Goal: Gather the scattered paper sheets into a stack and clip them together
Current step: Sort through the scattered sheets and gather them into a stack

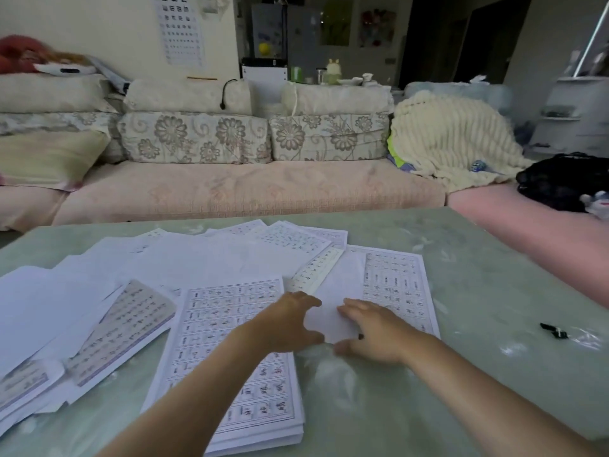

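From the head view I look down on a pale green tabletop (478,291) strewn with paper sheets (184,262), most of them overlapping in a loose fan across the left and middle. Some lie blank side up, others show printed grids of characters. Nearest to me sits a squared-up stack (230,351) of printed pages, its near edge showing several layers.

My left hand (286,321) reaches forward over the upper right corner of that stack, fingers (308,300) spread and curved, thumb low, not closed on anything that I can make out. My right hand (375,331) lies just beside it, palm down on a separate sheet (392,285) to the right of the stack, fingers loosely extended and released, pressing flat rather than gripping. The blank part of that sheet shows between the two hands, and its printed grid runs along the right side. A small dark mark shows at the right hand's edge; I cannot tell what it is.

A black binder clip (555,331) rests on the tabletop well apart to the right, untouched, next to a glare patch.

Beyond the tabletop stands a sofa (230,189) with floral cushions (194,136), and a cream knitted blanket (451,140) heaped at its right end.
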Demonstrator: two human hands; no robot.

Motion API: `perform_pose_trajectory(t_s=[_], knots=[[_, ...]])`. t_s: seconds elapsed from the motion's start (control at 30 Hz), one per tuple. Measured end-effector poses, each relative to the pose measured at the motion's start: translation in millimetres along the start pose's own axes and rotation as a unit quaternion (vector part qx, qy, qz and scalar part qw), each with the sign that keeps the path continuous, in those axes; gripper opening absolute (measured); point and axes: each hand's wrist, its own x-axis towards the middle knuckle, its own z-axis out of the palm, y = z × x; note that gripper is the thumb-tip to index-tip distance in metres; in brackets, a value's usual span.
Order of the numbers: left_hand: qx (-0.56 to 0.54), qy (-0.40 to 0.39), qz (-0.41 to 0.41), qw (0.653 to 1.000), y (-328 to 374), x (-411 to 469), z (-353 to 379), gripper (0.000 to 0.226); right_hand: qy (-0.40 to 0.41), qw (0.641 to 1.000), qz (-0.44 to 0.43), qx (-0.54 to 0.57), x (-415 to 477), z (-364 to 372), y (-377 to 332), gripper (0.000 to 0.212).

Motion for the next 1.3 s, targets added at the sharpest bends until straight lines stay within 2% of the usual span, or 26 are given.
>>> perform_pose_trajectory(t_s=[0.13, 0.2, 0.27, 0.33, 0.4, 0.47, 0.57, 0.63, 0.7, 0.77, 0.87, 0.9, 0.93, 1.0, 1.03, 1.07, 1.17, 1.23, 1.3], knots=[[0.087, -0.039, 0.038, 0.995, 12.7, 22.4, 23.2, 0.104, 0.097, 0.992, -0.063, -0.045, -3.0, 6.2, 15.5, 0.045], [0.079, -0.021, 0.043, 0.996, 16.3, 29.6, 30.3, 0.099, 0.141, 0.987, -0.075, -0.029, -5.4, 10.3, 23.1, 0.037], [0.084, 0.008, 0.056, 0.995, 18.2, 34.0, 33.0, 0.085, 0.169, 0.983, -0.060, 0.042, -7.5, 9.2, 35.6, 0.041], [0.098, 0.034, 0.070, 0.992, 18.9, 37.4, 33.7, 0.066, 0.171, 0.982, -0.031, 0.076, -11.4, 2.2, 51.2, 0.059], [0.114, 0.066, 0.079, 0.988, 22.3, 39.1, 33.0, 0.038, 0.116, 0.991, 0.020, 0.069, -19.2, -5.8, 69.9, 0.085], [0.092, 0.111, 0.056, 0.988, 24.5, 41.2, 33.4, 0.019, 0.043, 0.997, 0.058, 0.026, -27.6, -10.4, 86.4, 0.097], [-0.002, 0.185, -0.015, 0.983, 25.5, 49.7, 33.8, 0.022, 0.026, 0.997, 0.068, -0.004, -34.1, -5.9, 94.7, 0.093], [-0.039, 0.221, -0.054, 0.973, 34.6, 53.6, 30.1, 0.029, 0.056, 0.997, 0.057, -0.007, -35.4, -3.2, 92.6, 0.086], [-0.051, 0.244, -0.058, 0.967, 49.8, 56.8, 25.5, 0.030, 0.091, 0.995, 0.040, -0.020, -38.2, -3.8, 90.1, 0.081], [-0.058, 0.230, -0.038, 0.971, 65.8, 60.1, 25.1, 0.029, 0.114, 0.993, 0.032, -0.025, -43.1, -6.9, 89.6, 0.077], [-0.052, 0.119, 0.013, 0.991, 80.4, 64.4, 39.3, 0.021, 0.154, 0.986, 0.049, -0.027, -48.9, -11.2, 89.0, 0.063], [-0.049, 0.093, 0.034, 0.994, 81.1, 64.8, 45.7, 0.023, 0.179, 0.982, 0.057, -0.025, -50.0, -11.8, 89.7, 0.057], [-0.037, 0.073, 0.059, 0.995, 79.8, 64.7, 51.5, 0.039, 0.204, 0.976, 0.070, -0.018, -50.5, -12.2, 91.6, 0.053], [-0.006, 0.056, 0.112, 0.992, 74.1, 67.0, 61.4, 0.072, 0.240, 0.966, 0.098, 0.019, -50.9, -11.6, 99.0, 0.052], [-0.001, 0.058, 0.127, 0.990, 73.1, 68.6, 64.2, 0.076, 0.250, 0.960, 0.113, 0.046, -51.3, -11.8, 103.0, 0.053], [-0.007, 0.068, 0.127, 0.990, 74.7, 69.5, 64.0, 0.072, 0.247, 0.958, 0.126, 0.078, -52.4, -13.1, 105.8, 0.054], [-0.008, 0.123, 0.115, 0.986, 81.9, 72.9, 59.9, 0.037, 0.213, 0.942, 0.130, 0.222, -52.2, -21.8, 108.7, 0.055], [-0.016, 0.137, 0.107, 0.985, 86.3, 73.8, 57.1, 0.034, 0.222, 0.896, 0.166, 0.347, -47.1, -29.1, 111.3, 0.052], [-0.023, 0.139, 0.096, 0.985, 90.2, 73.9, 55.8, 0.040, 0.231, 0.823, 0.231, 0.466, -43.4, -36.4, 118.7, 0.034]])
